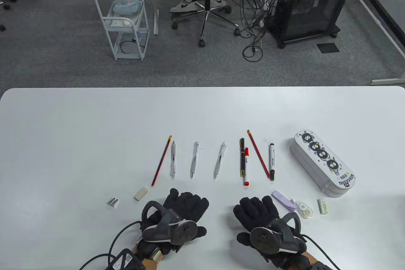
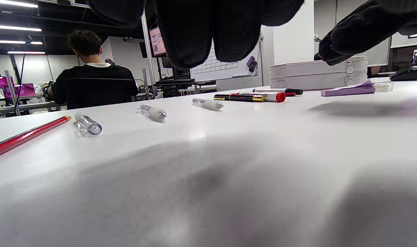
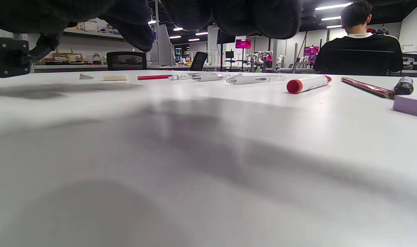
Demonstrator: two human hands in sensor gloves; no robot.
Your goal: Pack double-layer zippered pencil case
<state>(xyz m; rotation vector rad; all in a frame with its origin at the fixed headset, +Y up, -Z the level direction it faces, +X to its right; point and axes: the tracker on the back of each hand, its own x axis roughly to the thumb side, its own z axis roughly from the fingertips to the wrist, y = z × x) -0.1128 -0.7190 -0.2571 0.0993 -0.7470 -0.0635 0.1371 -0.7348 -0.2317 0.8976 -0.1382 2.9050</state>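
The table view is bright, even and sharp, with slight curving at its edges. In both wrist views ceiling strip lights (image 3: 333,6) glare on the white table (image 2: 208,144). Soft shadows pool there, and the near foreground blurs.

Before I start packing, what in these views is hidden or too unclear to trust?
- Pencil case: table view shows it from above; zipper state and the inside are unseen; left wrist view shows only its side wall.
- Left hand and right hand: palms hidden by gloves and trackers.
- Marker label: too small to read.
- Small green-and-white item: too small to identify.
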